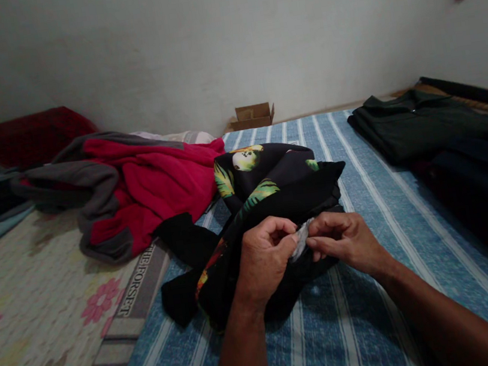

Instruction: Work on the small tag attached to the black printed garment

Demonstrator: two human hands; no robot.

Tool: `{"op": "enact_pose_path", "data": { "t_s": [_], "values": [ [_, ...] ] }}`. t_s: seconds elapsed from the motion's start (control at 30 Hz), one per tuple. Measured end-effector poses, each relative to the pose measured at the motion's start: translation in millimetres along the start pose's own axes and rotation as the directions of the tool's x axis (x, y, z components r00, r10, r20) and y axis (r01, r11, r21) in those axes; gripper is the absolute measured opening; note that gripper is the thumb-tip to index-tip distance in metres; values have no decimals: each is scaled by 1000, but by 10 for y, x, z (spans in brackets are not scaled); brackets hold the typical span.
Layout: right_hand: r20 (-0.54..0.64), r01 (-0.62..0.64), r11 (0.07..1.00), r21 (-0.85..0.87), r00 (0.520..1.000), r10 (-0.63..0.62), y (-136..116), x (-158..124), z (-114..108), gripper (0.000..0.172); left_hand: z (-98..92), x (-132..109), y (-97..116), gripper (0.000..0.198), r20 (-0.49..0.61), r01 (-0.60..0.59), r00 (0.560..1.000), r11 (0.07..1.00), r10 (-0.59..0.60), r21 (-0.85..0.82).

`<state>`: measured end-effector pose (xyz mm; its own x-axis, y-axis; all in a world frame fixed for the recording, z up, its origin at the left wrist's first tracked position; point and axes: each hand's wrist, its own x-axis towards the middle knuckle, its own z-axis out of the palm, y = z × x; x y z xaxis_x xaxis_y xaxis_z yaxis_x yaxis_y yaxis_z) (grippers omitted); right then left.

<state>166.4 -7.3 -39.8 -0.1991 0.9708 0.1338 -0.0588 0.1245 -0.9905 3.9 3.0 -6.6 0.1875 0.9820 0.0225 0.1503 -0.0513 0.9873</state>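
A crumpled black garment [291, 197] with a green, yellow and orange leaf print lies on the blue striped bed sheet [363, 190]. Over its near side, my left hand [265, 252] pinches a small grey-white piece of cloth [301, 240] between thumb and forefinger. My right hand [345, 238] pinches the same piece from the other side, its fingers closed. Whether this pale piece belongs to the black garment or is separate, I cannot tell. Black sleeve-like parts [188, 275] stick out to the left.
A red and grey garment [156, 177] is heaped on the left, partly over a floral sheet [54, 319]. Folded dark green clothing [417, 122] and dark navy clothing [485, 191] lie on the right. A small open cardboard box [255, 116] stands by the back wall.
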Motion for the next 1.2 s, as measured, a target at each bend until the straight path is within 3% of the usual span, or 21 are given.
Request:
{"op": "enact_pose_path", "data": {
  "t_s": [0.37,0.73,0.87,1.03,1.2],
  "values": [
    [-62,-35,998,-46,998,32,-21,1,48,19,7,5,-3,7,-21,11,1000,1000,-11,-5],
    [8,-156,981,113,988,156,-17,21,25,28,13,-1,-10,6,-26,-2,1000,999,3,51],
    [12,-188,971,146,982,188,-2,25,31,25,-9,-8,0,6,-23,-99,994,983,103,158],
    [18,-198,961,191,980,198,8,29,38,22,-35,-59,99,10,25,-308,949,915,313,260],
    [25,-187,955,229,982,186,12,30,29,19,-31,-97,134,15,120,-347,937,851,327,395]
  ]
}}
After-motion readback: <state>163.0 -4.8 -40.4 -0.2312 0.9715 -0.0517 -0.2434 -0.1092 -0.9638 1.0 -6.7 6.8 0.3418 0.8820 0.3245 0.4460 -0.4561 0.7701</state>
